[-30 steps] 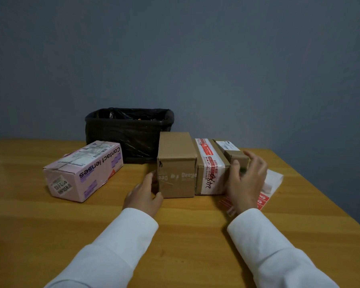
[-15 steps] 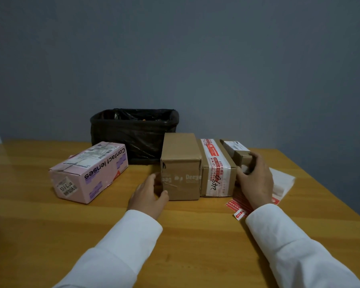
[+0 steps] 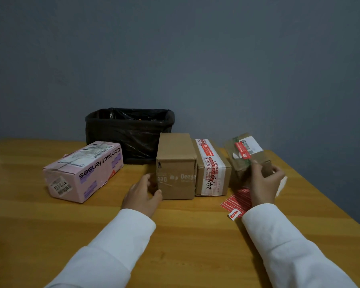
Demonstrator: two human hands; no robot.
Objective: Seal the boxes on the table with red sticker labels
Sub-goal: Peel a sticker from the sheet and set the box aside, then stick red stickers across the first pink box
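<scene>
Boxes on table [image 3: 195, 235]: small box [image 3: 245, 154], labelled red, gripped by right hand [image 3: 263, 185]; taped box [image 3: 211, 169] labelled; brown box [image 3: 176, 166], held by left hand [image 3: 142, 193], and pink box [image 3: 83, 170] judged unsealed; sticker sheet [image 3: 236, 201] unused.

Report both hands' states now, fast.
Left hand: gripping the near left corner of the plain brown box.
Right hand: gripping the small brown box, lifted and tilted.
</scene>
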